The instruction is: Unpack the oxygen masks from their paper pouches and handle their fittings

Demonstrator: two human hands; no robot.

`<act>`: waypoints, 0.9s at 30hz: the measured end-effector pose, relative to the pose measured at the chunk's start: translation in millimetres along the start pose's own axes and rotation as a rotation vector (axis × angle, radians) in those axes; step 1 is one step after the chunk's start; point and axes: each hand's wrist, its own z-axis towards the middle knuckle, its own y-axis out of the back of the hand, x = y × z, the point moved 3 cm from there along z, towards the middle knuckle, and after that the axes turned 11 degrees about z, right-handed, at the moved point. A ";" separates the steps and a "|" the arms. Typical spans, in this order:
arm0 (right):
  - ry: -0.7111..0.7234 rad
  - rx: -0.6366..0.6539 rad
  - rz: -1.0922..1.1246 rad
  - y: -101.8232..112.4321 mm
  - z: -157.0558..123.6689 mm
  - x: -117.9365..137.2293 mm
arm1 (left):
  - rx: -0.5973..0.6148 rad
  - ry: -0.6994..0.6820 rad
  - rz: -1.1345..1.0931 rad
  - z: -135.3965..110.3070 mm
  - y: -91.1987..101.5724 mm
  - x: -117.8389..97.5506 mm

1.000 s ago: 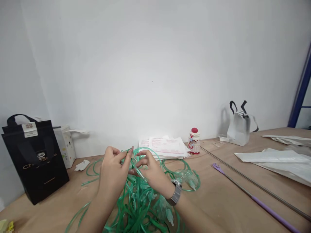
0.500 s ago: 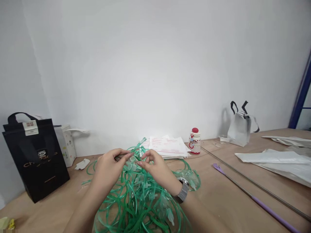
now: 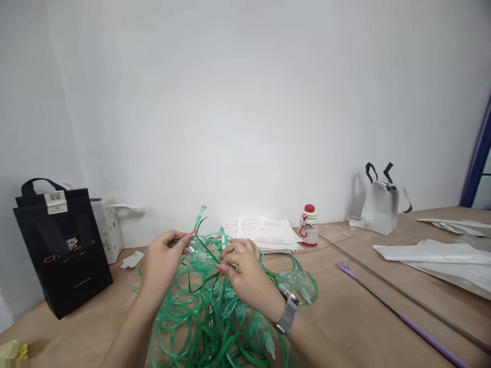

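A tangled heap of green plastic tubing [image 3: 209, 317] with clear fittings lies on the wooden table [image 3: 345, 317] in front of me. My left hand [image 3: 163, 263] pinches a strand of the tubing near a clear fitting, and one tube end sticks up above its fingertips. My right hand [image 3: 245, 276], with a metal watch on the wrist, has its fingers curled around other strands just to the right. Both hands hover over the top of the heap, a short gap apart.
A black paper bag [image 3: 63, 245] and a white box [image 3: 109, 230] stand at the left by the wall. Papers [image 3: 264, 232] and a small red-capped bottle [image 3: 308, 226] lie behind the heap. A silver bag [image 3: 381, 204], white sheets [image 3: 433, 255], and a purple-tipped rod [image 3: 399, 312] are to the right.
My hands have drawn slightly apart and lower over the heap. A tube end now sticks up above my left fingertips. The view shifted a little.
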 end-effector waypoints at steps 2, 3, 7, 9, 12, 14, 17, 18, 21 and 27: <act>-0.020 0.019 -0.011 -1.5 0.3 -0.9 | -0.047 0.023 0.014 3.3 2.0 6.2; -0.021 0.029 -0.015 -1.7 0.2 -0.4 | -0.068 0.032 0.020 4.9 3.6 9.4; -0.011 0.064 -0.028 2.1 -1.5 4.3 | -0.124 0.044 0.016 10.8 9.5 19.8; -0.016 0.083 -0.039 5.3 -2.4 5.2 | -0.131 0.038 0.012 11.7 9.4 20.3; -0.014 0.104 -0.078 8.5 -2.9 4.3 | -0.043 -0.014 0.011 7.0 1.2 11.1; -0.022 0.114 -0.109 9.0 -3.0 2.6 | 0.041 -0.057 0.019 -0.4 -6.6 0.4; -0.062 0.085 -0.089 9.3 -3.1 -0.4 | 0.109 -0.104 0.077 -13.5 -13.4 -15.1; -0.071 0.066 -0.068 9.7 -3.2 -0.9 | 0.121 -0.117 0.094 -17.4 -14.0 -19.3; -0.068 0.002 0.003 11.9 -3.0 -0.7 | 0.157 -0.141 0.082 -25.9 -12.3 -28.2; 0.026 -0.074 0.073 11.4 -3.1 1.8 | 0.283 -0.182 -0.029 -39.9 -11.9 -42.7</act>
